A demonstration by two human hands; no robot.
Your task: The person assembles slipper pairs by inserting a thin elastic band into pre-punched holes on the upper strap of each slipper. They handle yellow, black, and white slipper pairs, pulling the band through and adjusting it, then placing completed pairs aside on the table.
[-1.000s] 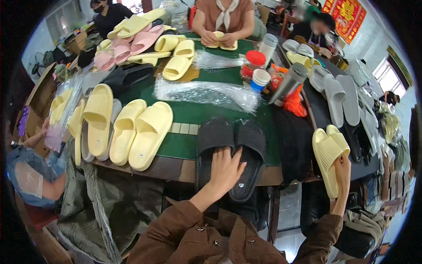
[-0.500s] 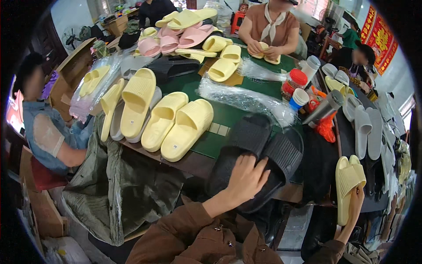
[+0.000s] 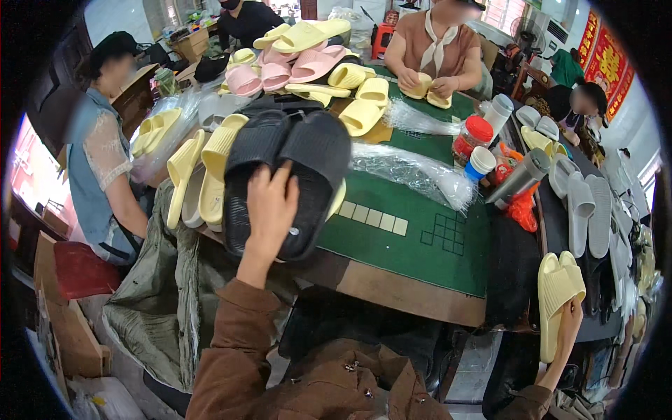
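My left hand [image 3: 269, 210] grips a pair of black slide slippers [image 3: 318, 150], its fingers tucked under their straps. The pair is held up at the left part of the table, in front of a row of pale yellow slippers [image 3: 185, 171], and hides part of that row. Far to the right, my right hand [image 3: 570, 320] is closed around a pair of pale yellow slippers [image 3: 551, 297], held with the toes up beside the table's right side. Its fingertips are partly hidden by the slippers.
A green mat [image 3: 420, 266] covers the table, with a row of small pale squares [image 3: 374, 218] and clear plastic bags [image 3: 413, 171]. Jars and a steel flask [image 3: 521, 175] stand at right, near grey slippers [image 3: 579, 210]. Yellow and pink slippers [image 3: 315, 63] pile up behind. Co-workers sit around.
My left hand has carried the black slippers left and up, from the table's front edge to over the yellow row. My right hand has barely moved. The person at left has straightened up.
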